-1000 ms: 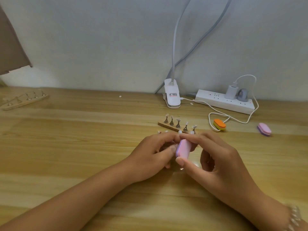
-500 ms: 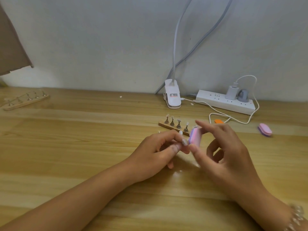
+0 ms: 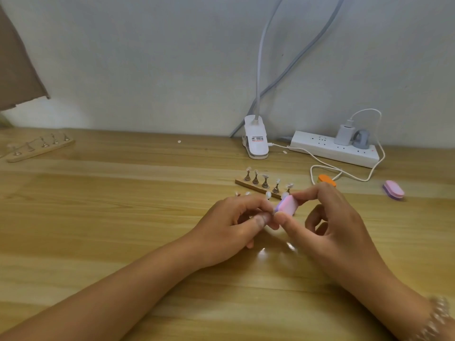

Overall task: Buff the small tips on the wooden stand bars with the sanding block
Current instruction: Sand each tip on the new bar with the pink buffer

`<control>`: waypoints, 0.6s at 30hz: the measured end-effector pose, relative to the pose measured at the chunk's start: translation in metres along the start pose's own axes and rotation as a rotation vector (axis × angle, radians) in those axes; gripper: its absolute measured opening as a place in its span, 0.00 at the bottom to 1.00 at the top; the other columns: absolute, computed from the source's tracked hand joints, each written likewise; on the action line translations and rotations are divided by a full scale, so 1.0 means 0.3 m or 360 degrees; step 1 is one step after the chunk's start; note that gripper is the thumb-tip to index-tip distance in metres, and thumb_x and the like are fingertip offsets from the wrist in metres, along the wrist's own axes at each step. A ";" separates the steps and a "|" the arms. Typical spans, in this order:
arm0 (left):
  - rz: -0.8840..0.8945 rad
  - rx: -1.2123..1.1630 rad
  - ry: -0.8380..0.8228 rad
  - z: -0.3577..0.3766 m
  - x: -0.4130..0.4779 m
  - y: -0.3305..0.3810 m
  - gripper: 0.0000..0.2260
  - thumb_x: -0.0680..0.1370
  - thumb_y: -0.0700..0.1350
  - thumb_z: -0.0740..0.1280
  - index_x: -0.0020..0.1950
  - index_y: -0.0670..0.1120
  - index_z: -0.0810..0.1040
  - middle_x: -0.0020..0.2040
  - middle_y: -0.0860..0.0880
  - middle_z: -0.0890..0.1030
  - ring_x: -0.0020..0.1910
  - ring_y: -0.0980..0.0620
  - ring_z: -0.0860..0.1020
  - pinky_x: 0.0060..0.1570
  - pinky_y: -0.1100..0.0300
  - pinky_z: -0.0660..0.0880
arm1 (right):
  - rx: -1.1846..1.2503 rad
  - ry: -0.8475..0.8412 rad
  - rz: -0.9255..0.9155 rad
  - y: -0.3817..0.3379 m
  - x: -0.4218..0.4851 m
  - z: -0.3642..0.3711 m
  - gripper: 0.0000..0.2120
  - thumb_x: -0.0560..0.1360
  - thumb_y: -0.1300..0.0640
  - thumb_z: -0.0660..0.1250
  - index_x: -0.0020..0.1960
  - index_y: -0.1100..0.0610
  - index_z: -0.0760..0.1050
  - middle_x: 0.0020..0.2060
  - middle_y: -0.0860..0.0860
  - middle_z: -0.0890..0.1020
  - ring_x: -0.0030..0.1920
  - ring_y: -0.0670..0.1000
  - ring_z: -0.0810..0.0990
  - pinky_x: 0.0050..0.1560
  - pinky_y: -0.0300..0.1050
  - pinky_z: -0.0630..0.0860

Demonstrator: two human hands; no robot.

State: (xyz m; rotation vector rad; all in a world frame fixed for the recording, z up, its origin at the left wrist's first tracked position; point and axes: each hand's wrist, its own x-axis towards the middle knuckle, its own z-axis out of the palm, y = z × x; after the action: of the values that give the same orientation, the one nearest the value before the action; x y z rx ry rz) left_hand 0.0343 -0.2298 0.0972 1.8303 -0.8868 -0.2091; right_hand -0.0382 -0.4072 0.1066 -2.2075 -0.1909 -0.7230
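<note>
My right hand pinches a pink and purple sanding block between thumb and forefinger. My left hand is beside it, its thumb and fingers curled round a small tip that is mostly hidden. The block touches the spot where my left fingertips meet. Just behind my hands lies a wooden stand bar with several small pale tips on metal pegs. A second row of tips peeks out above my left knuckles; its bar is hidden.
Another wooden bar with pegs lies at the far left. At the back stand a white lamp clip and a power strip with a charger and cable. An orange block and a pink block lie to the right.
My right hand swung the block up and to the right, away from my left fingers, then brought it back down against them. My left hand stayed in place.
</note>
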 end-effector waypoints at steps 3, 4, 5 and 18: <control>-0.0003 -0.0002 -0.0018 -0.001 -0.003 -0.004 0.10 0.79 0.39 0.62 0.49 0.52 0.80 0.38 0.58 0.79 0.29 0.55 0.74 0.35 0.63 0.72 | -0.0114 -0.0045 -0.0143 -0.009 -0.012 0.007 0.19 0.70 0.38 0.73 0.49 0.51 0.73 0.46 0.42 0.76 0.30 0.49 0.76 0.29 0.42 0.72; -0.0013 0.0003 -0.0020 -0.002 -0.003 -0.006 0.12 0.79 0.38 0.62 0.49 0.53 0.80 0.38 0.57 0.79 0.29 0.54 0.74 0.36 0.62 0.72 | -0.0130 -0.0087 -0.0218 -0.011 -0.018 0.012 0.18 0.69 0.40 0.73 0.49 0.50 0.73 0.46 0.42 0.76 0.29 0.48 0.75 0.29 0.39 0.71; -0.0020 0.0006 -0.0019 -0.001 -0.001 -0.007 0.12 0.79 0.38 0.62 0.50 0.53 0.81 0.39 0.56 0.80 0.30 0.54 0.74 0.36 0.60 0.72 | -0.0117 -0.0118 -0.0242 -0.011 -0.022 0.013 0.17 0.69 0.41 0.72 0.49 0.49 0.72 0.45 0.42 0.76 0.29 0.48 0.75 0.28 0.36 0.69; -0.0010 -0.0005 0.0007 0.000 0.001 -0.013 0.07 0.80 0.41 0.64 0.50 0.51 0.80 0.38 0.59 0.80 0.28 0.55 0.74 0.34 0.63 0.72 | -0.0044 -0.0020 -0.0013 0.002 -0.003 -0.001 0.20 0.68 0.37 0.71 0.49 0.51 0.73 0.45 0.42 0.75 0.30 0.51 0.76 0.30 0.43 0.72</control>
State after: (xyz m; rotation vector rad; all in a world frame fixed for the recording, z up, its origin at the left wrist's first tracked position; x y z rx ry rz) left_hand 0.0364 -0.2292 0.0940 1.8303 -0.8776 -0.2102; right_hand -0.0388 -0.4078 0.1056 -2.2393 -0.1977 -0.7203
